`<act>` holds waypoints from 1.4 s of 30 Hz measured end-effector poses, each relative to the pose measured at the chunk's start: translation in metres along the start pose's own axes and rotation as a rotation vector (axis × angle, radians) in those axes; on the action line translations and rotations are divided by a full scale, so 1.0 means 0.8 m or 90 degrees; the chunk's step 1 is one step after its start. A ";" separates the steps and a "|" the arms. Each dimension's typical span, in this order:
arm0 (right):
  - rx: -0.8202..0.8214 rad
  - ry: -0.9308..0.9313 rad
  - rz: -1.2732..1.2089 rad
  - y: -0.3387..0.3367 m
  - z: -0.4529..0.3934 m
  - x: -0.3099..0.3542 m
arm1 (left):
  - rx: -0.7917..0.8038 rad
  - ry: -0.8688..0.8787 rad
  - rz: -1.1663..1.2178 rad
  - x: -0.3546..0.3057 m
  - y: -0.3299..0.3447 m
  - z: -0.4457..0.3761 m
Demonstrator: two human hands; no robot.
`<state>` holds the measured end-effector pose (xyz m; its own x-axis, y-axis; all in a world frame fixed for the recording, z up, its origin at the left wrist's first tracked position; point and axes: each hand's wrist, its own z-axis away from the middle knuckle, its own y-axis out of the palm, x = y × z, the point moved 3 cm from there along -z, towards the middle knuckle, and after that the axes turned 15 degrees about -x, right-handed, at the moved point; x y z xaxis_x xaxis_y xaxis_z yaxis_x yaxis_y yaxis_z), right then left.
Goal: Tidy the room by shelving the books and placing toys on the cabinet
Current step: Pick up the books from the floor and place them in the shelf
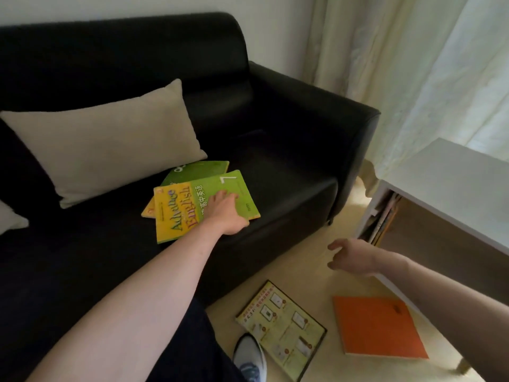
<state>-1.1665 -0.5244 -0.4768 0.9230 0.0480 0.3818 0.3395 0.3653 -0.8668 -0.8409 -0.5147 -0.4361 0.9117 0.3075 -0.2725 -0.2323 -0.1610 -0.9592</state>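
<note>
The top green-and-yellow textbook (190, 209) lies flat on the black leather sofa (275, 150), half hiding two more books (198, 170) beneath; the left hand (224, 213) presses on its glossy cover, fingers spread flat. The right hand (351, 257) hovers loose and holds nothing, near the white cabinet (454, 183), whose shelf holds leaning books, partly cut off.

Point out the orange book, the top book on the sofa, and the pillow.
orange book (378, 326): head view, middle of its cover.
top book (179, 213): head view, yellow part of its cover.
pillow (107, 142): head view, middle of its front face.
</note>
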 end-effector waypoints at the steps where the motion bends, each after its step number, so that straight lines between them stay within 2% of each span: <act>1: 0.006 -0.003 -0.009 -0.001 0.004 -0.001 | 0.035 -0.006 -0.054 0.011 0.003 0.004; 3: 0.009 -0.005 -0.024 -0.004 0.013 0.000 | 0.062 -0.008 -0.115 0.025 0.005 0.008; 9: -0.029 -0.033 -0.085 -0.023 0.028 0.002 | -0.067 0.010 -0.061 0.004 -0.010 0.010; 11: -0.040 -0.039 -0.151 -0.031 0.033 0.001 | -0.125 0.017 -0.046 -0.007 -0.021 0.014; 13: -0.038 0.008 -0.269 -0.038 0.039 0.003 | -0.146 0.055 -0.001 -0.021 -0.034 0.017; 17: -0.001 0.116 -0.537 -0.054 0.045 0.008 | -0.135 0.215 0.176 -0.061 -0.052 0.034; 20: 0.039 0.176 -0.705 -0.063 0.045 0.009 | -0.081 0.307 0.282 -0.090 -0.051 0.054; 25: 0.063 0.231 -0.816 -0.066 0.046 0.018 | -0.051 0.344 0.422 -0.128 -0.055 0.080; 27: 0.049 0.244 -0.840 -0.068 0.045 0.026 | 0.002 0.365 0.402 -0.137 -0.051 0.091; 29: -0.007 0.272 -0.851 -0.066 0.040 0.027 | 0.048 0.367 0.348 -0.137 -0.045 0.092; 33: -0.094 0.283 -0.780 -0.061 0.030 0.016 | 0.067 0.281 0.253 -0.094 -0.052 0.060; 35: -0.113 0.286 -0.745 -0.058 0.029 0.006 | 0.008 0.154 0.242 -0.052 -0.059 0.036; 37: -0.118 0.289 -0.715 -0.056 0.029 -0.002 | -0.062 -0.008 0.163 0.003 -0.048 0.012; 39: -0.122 0.290 -0.702 -0.056 0.031 -0.006 | -0.038 -0.135 0.045 0.050 -0.030 0.003; 42: -0.139 0.295 -0.715 -0.057 0.034 -0.010 | 0.029 -0.174 -0.016 0.079 -0.005 0.001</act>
<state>-1.1943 -0.5162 -0.4321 0.0627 -0.5423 0.8378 0.9675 -0.1729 -0.1844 -0.7824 -0.4941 -0.4496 0.7933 0.5539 -0.2526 -0.2314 -0.1094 -0.9667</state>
